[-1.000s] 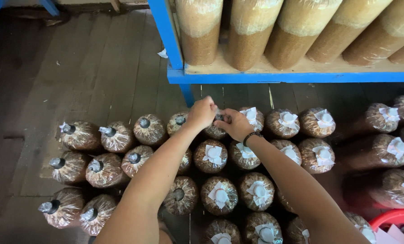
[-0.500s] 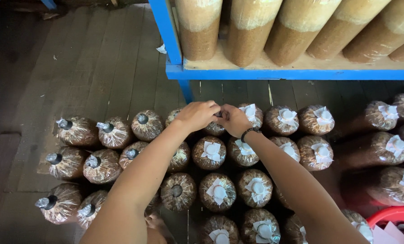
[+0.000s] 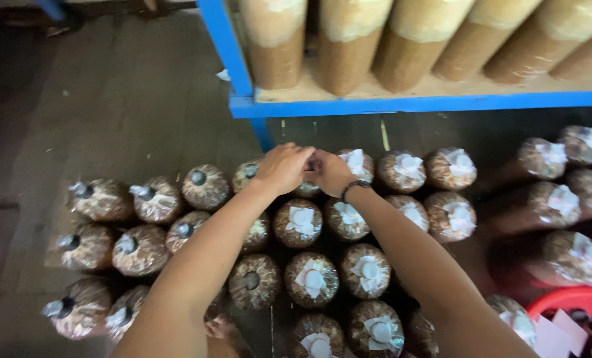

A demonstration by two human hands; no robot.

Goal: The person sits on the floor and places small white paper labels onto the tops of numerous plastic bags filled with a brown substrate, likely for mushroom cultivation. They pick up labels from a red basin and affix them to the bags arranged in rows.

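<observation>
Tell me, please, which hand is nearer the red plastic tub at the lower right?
Right. The right hand sits up-left of the red plastic tub; the left hand lies farther left.

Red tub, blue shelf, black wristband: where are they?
Red tub (image 3: pixel 564 303), head view, on its rim.
Blue shelf (image 3: pixel 408 104), head view, on its front edge.
Black wristband (image 3: pixel 353 188), head view, on the right wrist.

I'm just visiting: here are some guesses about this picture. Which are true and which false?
1. Both hands meet over one bag in the back row. True: the left hand and right hand sit together on the bag.
2. The shelf frame is red. False: it is blue.
3. The bags at left have white paper caps. False: those bags show bare dark necks.
4. The right wrist wears a dark bracelet. True.
</observation>
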